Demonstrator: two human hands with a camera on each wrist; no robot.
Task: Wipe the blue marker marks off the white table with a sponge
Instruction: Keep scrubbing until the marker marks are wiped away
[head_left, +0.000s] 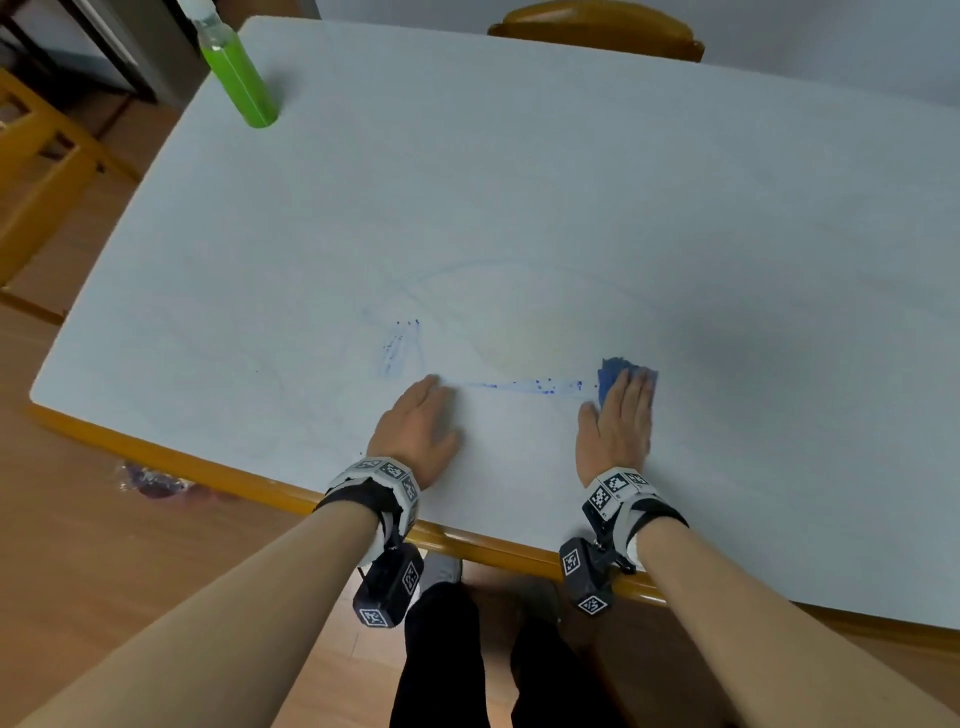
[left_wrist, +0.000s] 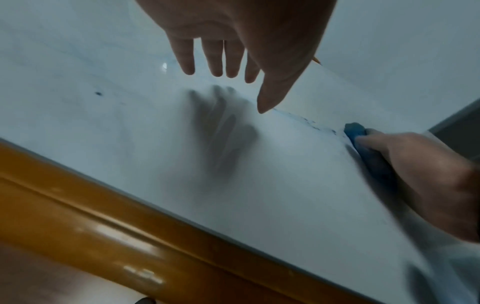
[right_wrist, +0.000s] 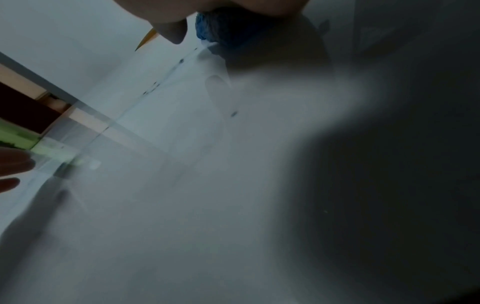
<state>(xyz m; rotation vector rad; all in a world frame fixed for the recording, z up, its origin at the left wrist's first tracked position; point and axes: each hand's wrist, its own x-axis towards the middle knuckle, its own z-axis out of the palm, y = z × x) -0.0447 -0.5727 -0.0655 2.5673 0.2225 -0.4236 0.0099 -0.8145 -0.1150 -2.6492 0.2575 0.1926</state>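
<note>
Down on the white table, the right hand lies flat with straight fingers pressing a blue sponge against the surface; only the sponge's far end and left edge peek out beyond the fingertips in the head view, while the left wrist view shows its long side under the palm. Taking the sponge as the landmark, a line of blue marker specks runs leftward from it, touching its left edge, and ends at the fingertips of the left hand. That hand is spread with straight, relaxed fingers and holds nothing (the left wrist view shows it raised slightly above its own shadow, so contact with the table is uncertain). Farther left of the sponge and a little beyond the line lies a fainter patch of blue streaks and dots, with pale smeared arcs around it. Well away from the sponge, at the far left corner, stands a spray bottle of green liquid. A wooden chair back shows past the table's far edge.
</note>
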